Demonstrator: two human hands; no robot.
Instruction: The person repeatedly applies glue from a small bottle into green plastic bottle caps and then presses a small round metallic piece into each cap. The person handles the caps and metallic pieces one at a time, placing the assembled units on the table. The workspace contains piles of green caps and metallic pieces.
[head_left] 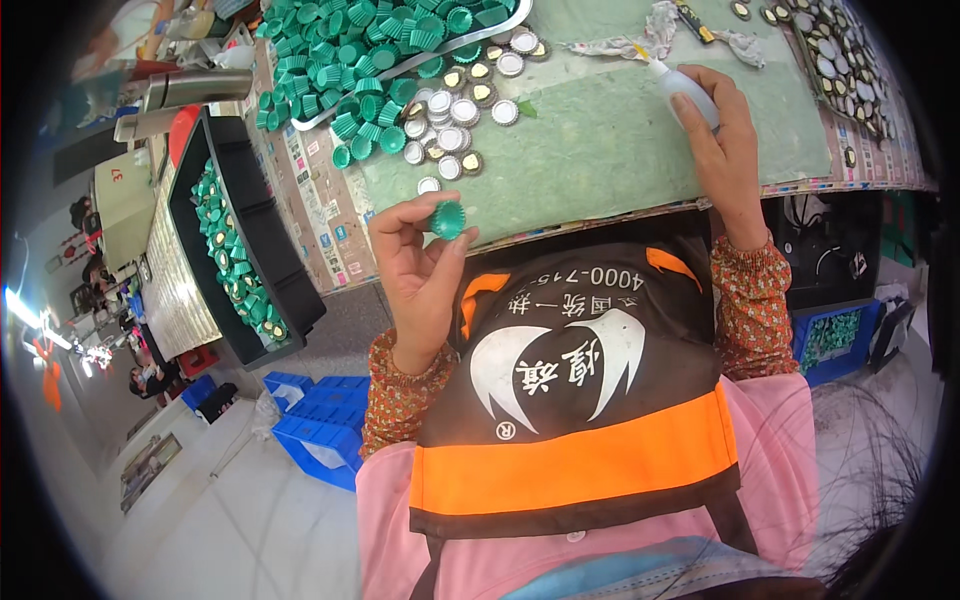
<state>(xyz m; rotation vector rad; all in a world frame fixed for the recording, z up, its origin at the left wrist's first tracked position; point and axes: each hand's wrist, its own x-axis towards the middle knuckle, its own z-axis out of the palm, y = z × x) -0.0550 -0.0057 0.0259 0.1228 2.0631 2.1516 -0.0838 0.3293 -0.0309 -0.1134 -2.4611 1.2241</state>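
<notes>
our left fingers (408, 213) pinch one green fluted cup (449, 220) by the counter's (600, 150) near edge; our right fingers (691, 115) grip a white squeeze bottle (684, 84) farther in from that edge. beyond the cup we note loose pale-faced discs (453, 139), then green cups (345, 60) heaped toward the left edge.

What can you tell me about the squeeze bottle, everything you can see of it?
The squeeze bottle looks like pale plastic, with a rounded body narrowing to a white nozzle with a yellowish tip. The right hand grips its body, partly covering it. It is held slanted, nozzle toward the picture's upper left, over the green work surface. Its contents can't be made out.
</notes>
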